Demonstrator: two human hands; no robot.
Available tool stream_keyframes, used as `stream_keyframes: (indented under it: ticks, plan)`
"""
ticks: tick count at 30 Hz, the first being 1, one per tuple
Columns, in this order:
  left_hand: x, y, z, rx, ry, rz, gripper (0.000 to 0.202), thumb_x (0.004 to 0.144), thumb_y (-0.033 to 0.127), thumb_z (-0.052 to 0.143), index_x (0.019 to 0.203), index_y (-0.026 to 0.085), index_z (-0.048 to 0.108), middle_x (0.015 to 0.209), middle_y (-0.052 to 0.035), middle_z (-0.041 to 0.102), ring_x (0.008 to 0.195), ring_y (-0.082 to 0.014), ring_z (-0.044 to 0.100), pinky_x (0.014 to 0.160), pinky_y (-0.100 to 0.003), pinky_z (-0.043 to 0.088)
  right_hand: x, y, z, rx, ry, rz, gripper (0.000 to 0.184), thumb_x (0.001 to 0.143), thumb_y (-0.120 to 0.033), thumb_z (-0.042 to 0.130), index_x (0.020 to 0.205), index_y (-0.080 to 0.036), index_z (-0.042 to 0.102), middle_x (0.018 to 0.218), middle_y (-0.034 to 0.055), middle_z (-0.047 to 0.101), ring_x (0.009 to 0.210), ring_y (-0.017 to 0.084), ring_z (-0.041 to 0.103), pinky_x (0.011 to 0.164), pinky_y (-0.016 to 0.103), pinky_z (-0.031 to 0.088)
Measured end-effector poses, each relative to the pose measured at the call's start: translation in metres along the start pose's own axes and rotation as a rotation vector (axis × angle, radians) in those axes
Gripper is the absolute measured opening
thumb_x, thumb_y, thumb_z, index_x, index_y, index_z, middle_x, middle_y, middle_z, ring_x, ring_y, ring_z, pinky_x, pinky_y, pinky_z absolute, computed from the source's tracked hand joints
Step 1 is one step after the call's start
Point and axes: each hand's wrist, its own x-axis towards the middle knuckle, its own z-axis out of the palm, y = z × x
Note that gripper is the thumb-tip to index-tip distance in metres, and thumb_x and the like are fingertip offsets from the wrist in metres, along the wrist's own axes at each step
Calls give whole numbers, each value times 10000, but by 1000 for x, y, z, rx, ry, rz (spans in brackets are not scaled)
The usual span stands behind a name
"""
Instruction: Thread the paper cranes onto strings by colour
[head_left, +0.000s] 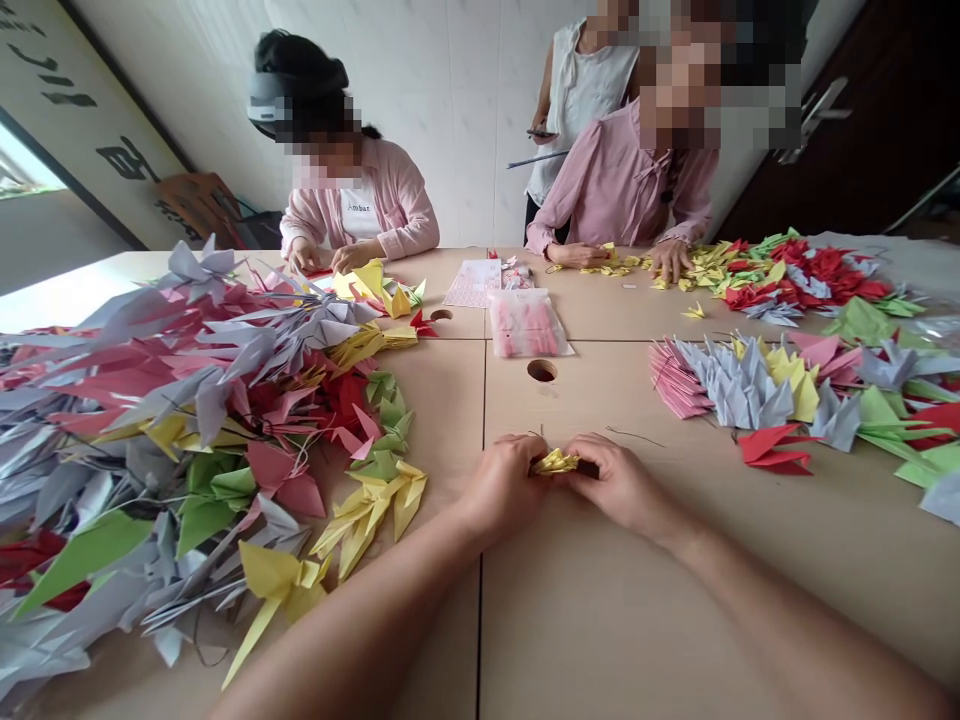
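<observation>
your left hand (pixel 502 487) and your right hand (pixel 619 487) meet a bit below the middle of the frame. between them is a small yellow folded paper (pixel 556 462). the fingers of both hands are pinched tight on it, one hand at each end. it is low over the tan table (pixel 600 620), and you cannot tell if it touches.

just above your hands there is a round hole (pixel 541 370) in the table. above that lies a clear bag (pixel 527 325) with pink paper inside. a thin dark thread (pixel 636 436) lies near your right hand.

on the left side of the frame a big pile of paper birds (pixel 187 420) spreads out, grey, pink, red, green and yellow. on the right side lies a row of folded papers (pixel 750 385).

at the top left a person in a pink jacket wears a white shirt (pixel 358 212) that says "ambar". the dark marks on the wall board (pixel 75 110) in the upper left corner cannot be read. the print on the sheet (pixel 474 283) near the top middle is too small to read.
</observation>
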Motion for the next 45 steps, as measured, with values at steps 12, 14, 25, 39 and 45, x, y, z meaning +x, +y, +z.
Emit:
stream_keyframes:
  ticks: [12, 14, 25, 39, 45]
  plan:
    - [-6, 18, 3, -845, -82, -138, 442, 810, 208, 585, 1230, 191, 447, 1208, -99, 568, 1054, -198, 570, 890, -331, 471, -4, -14, -4, 33, 232, 165, 124, 814, -308, 555, 783, -213, 483, 712, -1, 591, 633, 150, 559, 573, 250, 436]
    - [-7, 18, 2, -1019, -203, -187, 456, 821, 259, 598, 1241, 187, 437, 1217, -101, 557, 1081, -212, 564, 936, -354, 449, -5, -18, -3, -5, 214, 156, 138, 793, -306, 578, 781, -212, 478, 715, -1, 588, 625, 151, 550, 563, 255, 430]
    - [0, 13, -5, -1497, -106, -579, 471, 788, 160, 579, 1241, 147, 449, 1054, -107, 642, 1011, -222, 610, 969, -417, 436, -3, -28, 0, 342, 74, 147, 241, 861, -415, 539, 962, -198, 563, 935, 47, 635, 851, 181, 606, 742, 303, 500]
    - [4, 4, -11, -1637, -172, -540, 265, 768, 158, 544, 1010, 113, 644, 1077, -98, 676, 1018, -210, 602, 975, -379, 439, -2, -17, 2, 474, 152, 174, 246, 864, -415, 563, 979, -199, 584, 941, 45, 660, 862, 174, 621, 763, 294, 529]
    - [4, 4, -11, -1604, -193, -541, 306, 799, 184, 538, 1076, 92, 630, 1120, -125, 661, 1022, -204, 599, 946, -342, 456, -4, -18, 0, 418, 173, 174, 288, 866, -420, 556, 1054, -202, 576, 961, 59, 658, 853, 185, 631, 763, 322, 540]
